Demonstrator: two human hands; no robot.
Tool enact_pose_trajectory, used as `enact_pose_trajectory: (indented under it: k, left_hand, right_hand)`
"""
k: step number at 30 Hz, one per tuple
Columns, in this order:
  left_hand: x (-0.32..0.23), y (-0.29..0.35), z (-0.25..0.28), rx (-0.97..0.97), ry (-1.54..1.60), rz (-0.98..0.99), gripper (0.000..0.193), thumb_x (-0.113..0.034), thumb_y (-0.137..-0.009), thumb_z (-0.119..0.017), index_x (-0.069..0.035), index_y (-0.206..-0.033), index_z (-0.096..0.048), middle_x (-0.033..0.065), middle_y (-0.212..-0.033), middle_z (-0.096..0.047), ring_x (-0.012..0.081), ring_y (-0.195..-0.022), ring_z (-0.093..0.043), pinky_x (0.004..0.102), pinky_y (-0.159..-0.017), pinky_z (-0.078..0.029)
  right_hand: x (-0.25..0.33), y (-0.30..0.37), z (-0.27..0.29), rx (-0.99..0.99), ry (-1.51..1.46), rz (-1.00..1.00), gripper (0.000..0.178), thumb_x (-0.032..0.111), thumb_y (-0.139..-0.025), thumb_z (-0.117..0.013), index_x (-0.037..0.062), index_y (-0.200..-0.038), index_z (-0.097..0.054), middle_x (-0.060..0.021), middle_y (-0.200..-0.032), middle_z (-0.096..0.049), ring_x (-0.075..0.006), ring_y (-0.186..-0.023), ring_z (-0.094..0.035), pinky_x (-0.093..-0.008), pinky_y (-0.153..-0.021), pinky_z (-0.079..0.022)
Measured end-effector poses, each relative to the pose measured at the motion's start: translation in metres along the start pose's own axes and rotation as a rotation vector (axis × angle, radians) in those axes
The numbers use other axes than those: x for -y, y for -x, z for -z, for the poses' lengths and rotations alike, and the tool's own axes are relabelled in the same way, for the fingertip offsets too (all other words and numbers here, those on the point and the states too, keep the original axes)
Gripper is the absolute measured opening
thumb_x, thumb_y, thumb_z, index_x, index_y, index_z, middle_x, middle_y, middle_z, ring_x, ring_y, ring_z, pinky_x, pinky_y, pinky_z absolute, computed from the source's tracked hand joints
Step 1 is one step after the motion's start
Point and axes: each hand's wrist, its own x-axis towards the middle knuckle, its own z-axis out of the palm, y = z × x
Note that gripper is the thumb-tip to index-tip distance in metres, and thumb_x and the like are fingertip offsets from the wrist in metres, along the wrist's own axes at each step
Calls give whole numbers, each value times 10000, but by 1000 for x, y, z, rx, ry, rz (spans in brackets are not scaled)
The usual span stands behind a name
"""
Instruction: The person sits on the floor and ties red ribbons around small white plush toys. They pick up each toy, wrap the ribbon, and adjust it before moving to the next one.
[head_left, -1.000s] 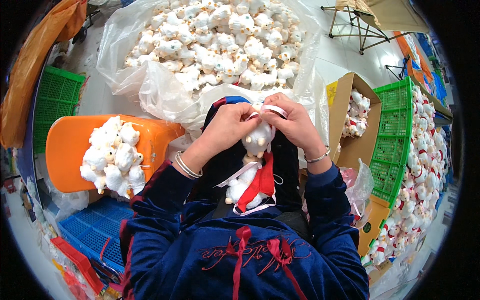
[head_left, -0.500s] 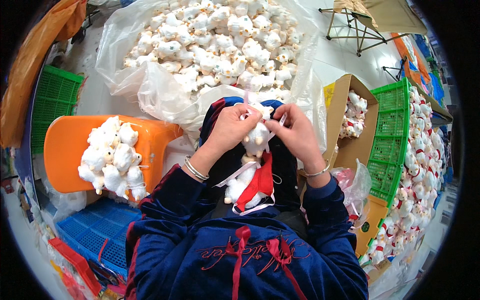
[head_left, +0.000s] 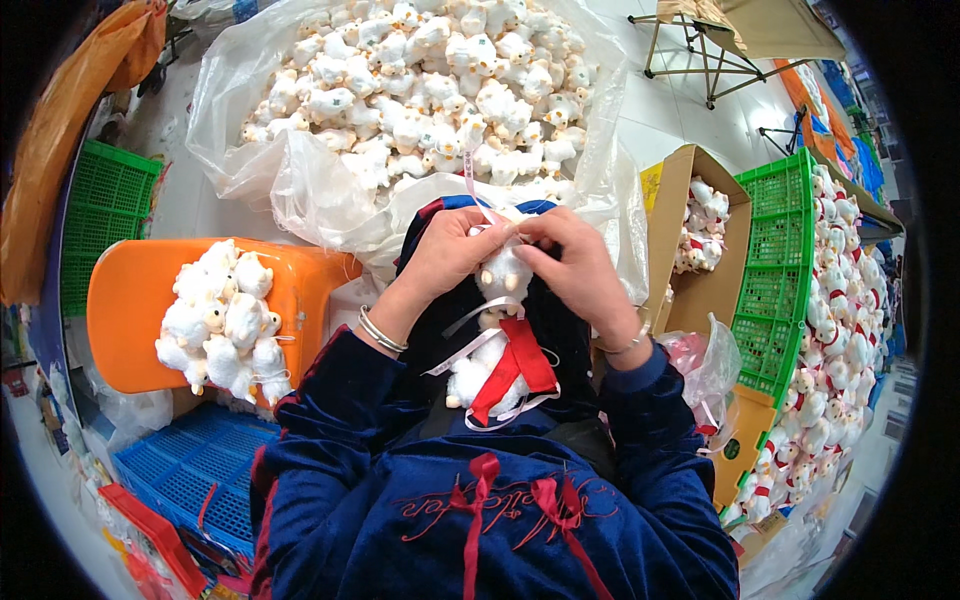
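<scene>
Over my lap, my left hand [head_left: 455, 252] and my right hand [head_left: 575, 262] meet at the neck of a small white plush animal [head_left: 503, 275]. Both hands have their fingers pinched on a pale pink ribbon [head_left: 470, 178], whose loose end sticks up past my left fingertips. The plush toy's head is mostly hidden behind the fingers. Below it on my lap lies a second white plush animal [head_left: 470, 380], partly covered by a red fabric strip [head_left: 517, 368] and several more pale ribbons [head_left: 455, 357].
A big clear plastic bag [head_left: 235, 110] of white plush toys lies ahead. To the left, an orange stool [head_left: 120, 310] bears several toys, above a blue crate [head_left: 200, 460]. At right stand a cardboard box [head_left: 720, 290], a green crate [head_left: 775, 260] and red-scarfed toys [head_left: 830, 340].
My right hand has moved left, closing up to my left fingertips at the toy's neck. The red strip on my lap has shifted and spread rightward.
</scene>
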Motion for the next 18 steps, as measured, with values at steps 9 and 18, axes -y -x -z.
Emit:
enact_pose_trajectory:
  k: [9, 18]
  left_hand:
    - [-35, 3, 41, 157, -220, -128, 250, -179, -984, -657, 18, -1100, -757, 14, -864, -709, 78, -792, -612, 237, -711, -503]
    - [-56, -24, 45, 278, -221, -324, 254, -135, -959, -627, 21, -1131, -730, 77, -1082, -737, 118, -983, -651, 277, -873, -530]
  right_hand:
    - [-16, -2, -11, 18, -73, 94, 87, 24, -872, -732, 14, -956, -710, -76, -914, -638, -188, -856, -636, -295, -754, -506]
    - [-6, -12, -3, 190, -51, 161, 84, 30, -879, -726, 25, -962, -712, -65, -1008, -671, -190, -927, -661, -296, -799, -521]
